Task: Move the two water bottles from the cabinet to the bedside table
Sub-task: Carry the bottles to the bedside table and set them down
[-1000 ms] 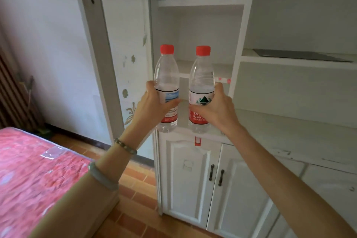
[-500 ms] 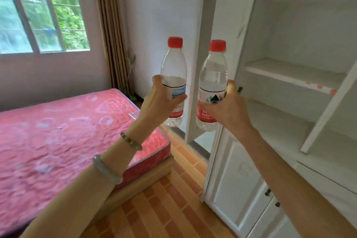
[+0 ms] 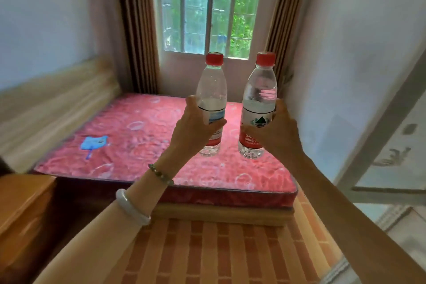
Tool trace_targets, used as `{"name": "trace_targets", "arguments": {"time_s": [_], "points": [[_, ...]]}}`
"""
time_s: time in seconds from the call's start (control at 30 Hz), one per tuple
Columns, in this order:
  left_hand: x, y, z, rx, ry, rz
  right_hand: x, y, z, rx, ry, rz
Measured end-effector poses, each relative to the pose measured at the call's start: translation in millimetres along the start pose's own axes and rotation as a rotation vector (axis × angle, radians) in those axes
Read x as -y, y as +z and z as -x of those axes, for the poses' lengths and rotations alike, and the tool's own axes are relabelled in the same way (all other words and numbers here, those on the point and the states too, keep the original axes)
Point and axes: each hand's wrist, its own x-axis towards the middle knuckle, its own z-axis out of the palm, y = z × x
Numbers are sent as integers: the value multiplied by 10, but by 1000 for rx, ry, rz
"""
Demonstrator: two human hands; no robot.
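Observation:
I hold two clear water bottles with red caps upright in front of me, above the bed. My left hand (image 3: 196, 129) grips the left water bottle (image 3: 213, 90) around its label. My right hand (image 3: 274, 136) grips the right water bottle (image 3: 259, 99), which has a red and white label with a green mountain mark. An orange-brown wooden bedside table (image 3: 20, 205) shows at the left edge, low and to the left of both hands. The cabinet (image 3: 391, 145) appears only as a white door edge at the right.
A bed with a red patterned mattress (image 3: 129, 140) fills the middle, with a blue patch (image 3: 93, 143) on it and a pale wooden headboard (image 3: 55, 99) at the left. A barred window with brown curtains (image 3: 138, 25) is behind. Brick-pattern floor (image 3: 207, 249) lies below my arms.
My view has swung left from the cabinet shelves to the bed and window. Both hands stay shut on the bottles and carry them along; the bedside table has come into view.

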Motion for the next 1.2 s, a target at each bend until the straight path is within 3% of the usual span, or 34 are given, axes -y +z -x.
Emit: {"name": "trace_targets", "arguments": {"time_s": [0.37, 0.7, 1.2], "points": [[877, -1504, 525, -322, -221, -272, 1042, 1472, 276, 354, -226, -292], [1526, -2863, 880, -511, -368, -452, 2224, 2625, 755, 525, -373, -440], [2614, -3861, 767, -657, -494, -562, 3133, 4202, 745, 734, -438, -536]]}}
